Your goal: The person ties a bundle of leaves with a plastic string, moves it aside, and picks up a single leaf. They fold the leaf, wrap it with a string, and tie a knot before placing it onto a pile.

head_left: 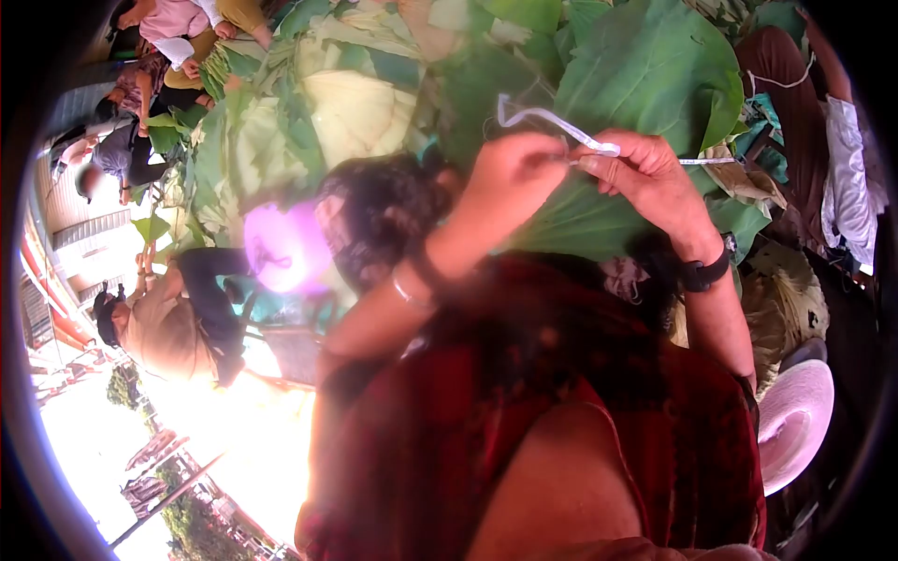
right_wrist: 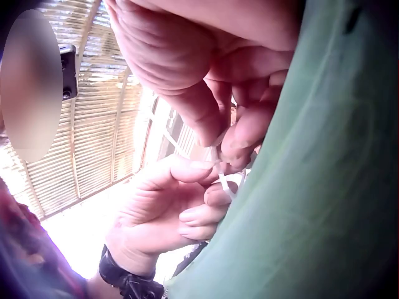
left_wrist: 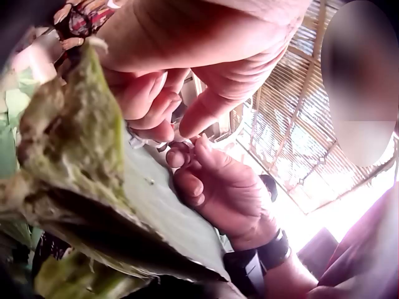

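A thin white plastic strip (head_left: 552, 122) runs between my two hands above large green leaves (head_left: 645, 84). My right hand (head_left: 645, 178) pinches it between thumb and forefinger. Close beside it, my left hand (head_left: 519, 173) has its fingertips together at the strip. In the right wrist view the strip (right_wrist: 222, 180) passes between the fingertips of the right hand (right_wrist: 218, 68) and left hand (right_wrist: 162, 212). A broad green leaf (right_wrist: 312, 180) hides part of the fingers there. The left wrist view shows rough, pale-green folded leaf edges (left_wrist: 93, 124) right below the left hand (left_wrist: 206, 68).
Pale and green leaves (head_left: 360, 103) spread beyond the hands. A pink hat (head_left: 795, 425) lies at the right, near a person in brown trousers (head_left: 786, 103). At left are a bright purple object (head_left: 281, 248) and a person in a tan top (head_left: 168, 318). Several people sit farther back.
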### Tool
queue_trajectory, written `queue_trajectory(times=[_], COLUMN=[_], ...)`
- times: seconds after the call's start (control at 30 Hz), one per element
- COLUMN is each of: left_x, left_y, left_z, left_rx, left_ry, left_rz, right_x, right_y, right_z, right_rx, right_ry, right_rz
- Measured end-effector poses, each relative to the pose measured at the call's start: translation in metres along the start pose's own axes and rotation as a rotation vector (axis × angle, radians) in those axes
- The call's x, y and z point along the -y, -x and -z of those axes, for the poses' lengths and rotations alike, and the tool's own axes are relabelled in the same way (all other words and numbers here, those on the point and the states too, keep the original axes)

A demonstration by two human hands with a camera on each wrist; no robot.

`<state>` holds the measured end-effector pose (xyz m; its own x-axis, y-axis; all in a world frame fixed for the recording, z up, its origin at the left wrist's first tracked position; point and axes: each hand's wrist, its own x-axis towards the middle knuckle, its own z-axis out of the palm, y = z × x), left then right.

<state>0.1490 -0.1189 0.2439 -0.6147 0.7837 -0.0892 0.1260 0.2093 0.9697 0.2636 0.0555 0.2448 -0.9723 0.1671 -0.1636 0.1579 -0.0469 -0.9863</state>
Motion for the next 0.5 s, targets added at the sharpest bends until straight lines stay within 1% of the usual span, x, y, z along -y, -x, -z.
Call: queue_trajectory(times=[0.07, 0.17, 0.27, 0.37, 0.47, 0.5], left_x=[-0.017, 0.002, 0.013, -0.003, 0.020, 0.020], left_y=[0.000, 0.001, 0.005, 0.011, 0.012, 0.012], left_z=[0.003, 0.000, 0.001, 0.003, 0.000, -0.001], left_rx=[0.062, -0.010, -0.117, -0.164, -0.155, -0.159], left_ry=[0.294, 0.269, 0.073, 0.238, 0.278, 0.265], left_rz=[0.176, 0.161, 0.043, 0.243, 0.221, 0.222], right_x=[-0.005, -0.004, -0.005, 0.004, 0.008, 0.011], right_y=[-0.001, 0.001, 0.005, 0.014, 0.017, 0.016], right_z=[0.002, 0.003, 0.000, 0.008, 0.007, 0.007], right_rx=[0.027, 0.020, -0.054, -0.087, -0.088, -0.080], right_ry=[0.017, 0.039, 0.038, -0.043, -0.003, 0.009], right_rz=[0.047, 0.053, 0.213, 0.073, 0.027, 0.020])
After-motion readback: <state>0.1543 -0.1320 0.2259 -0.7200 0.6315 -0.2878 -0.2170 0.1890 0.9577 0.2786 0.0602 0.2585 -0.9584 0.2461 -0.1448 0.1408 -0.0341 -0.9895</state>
